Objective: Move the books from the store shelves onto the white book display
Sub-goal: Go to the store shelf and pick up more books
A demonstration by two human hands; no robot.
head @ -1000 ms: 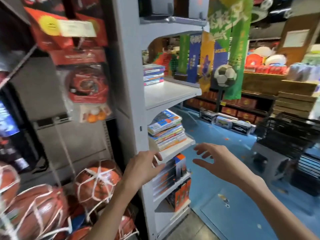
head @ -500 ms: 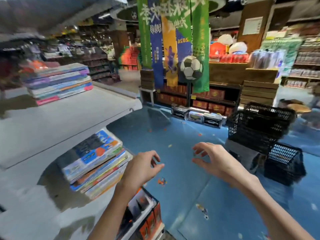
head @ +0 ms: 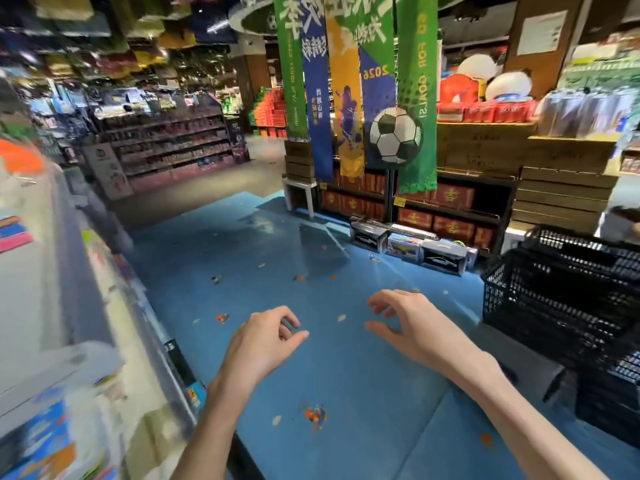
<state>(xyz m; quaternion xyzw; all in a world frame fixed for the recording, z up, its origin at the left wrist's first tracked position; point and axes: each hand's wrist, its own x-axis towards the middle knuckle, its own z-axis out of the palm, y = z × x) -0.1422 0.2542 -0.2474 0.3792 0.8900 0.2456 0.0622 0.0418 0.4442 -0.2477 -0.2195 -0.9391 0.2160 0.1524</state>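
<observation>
The white book display (head: 27,271) runs down the left edge of the view, badly blurred. Stacked books (head: 45,441) lie on its lower shelf at the bottom left, and pink and blue book edges (head: 14,233) show on the shelf above. My left hand (head: 259,344) hovers over the blue floor just right of the display, fingers loosely curled and holding nothing. My right hand (head: 412,323) is held out beside it, fingers spread and curved, with nothing in it. Neither hand touches a book.
Stacked black plastic baskets (head: 561,299) stand at the right. A football banner stand (head: 394,136) and dark shelves of red boxes (head: 433,216) lie ahead. Boxed toys (head: 408,244) sit on the blue floor (head: 311,265). A store aisle shelf (head: 173,147) is at the far left.
The view has swung right, away from the display, so its shelves and books have slid to the left edge. Both hands stay out in front, still holding nothing.
</observation>
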